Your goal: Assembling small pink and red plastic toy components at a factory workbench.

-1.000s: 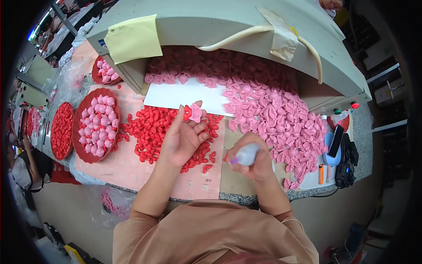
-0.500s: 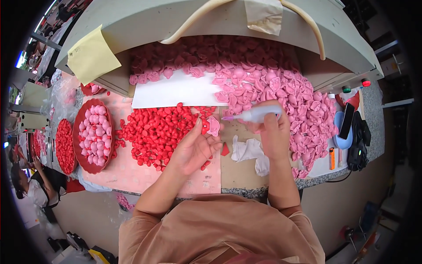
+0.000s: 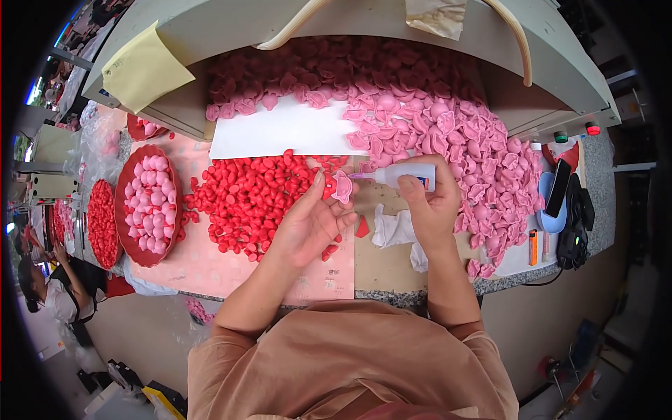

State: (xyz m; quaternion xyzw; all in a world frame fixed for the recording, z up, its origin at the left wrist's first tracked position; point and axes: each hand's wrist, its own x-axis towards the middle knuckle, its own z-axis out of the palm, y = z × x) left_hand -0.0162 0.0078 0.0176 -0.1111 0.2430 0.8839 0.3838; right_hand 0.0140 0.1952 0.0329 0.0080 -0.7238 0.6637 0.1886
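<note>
My left hand lies palm up over a heap of small red pieces and pinches a pink petal-shaped piece at its fingertips. My right hand grips a small white squeeze bottle held sideways, its thin nozzle pointing left and touching the pink piece. A big heap of pink pieces spreads behind and to the right of both hands. A white sheet lies between the two heaps.
A red round tray of pink pieces sits at the left, another tray of red pieces beyond it. A white cloth lies under my right wrist. A lighter, a phone and black gear lie at right. Another person is at lower left.
My right hand lifted the bottle from the table edge up to the pink piece and turned its nozzle left. My left hand drew back from the red heap, holding the pink piece.
</note>
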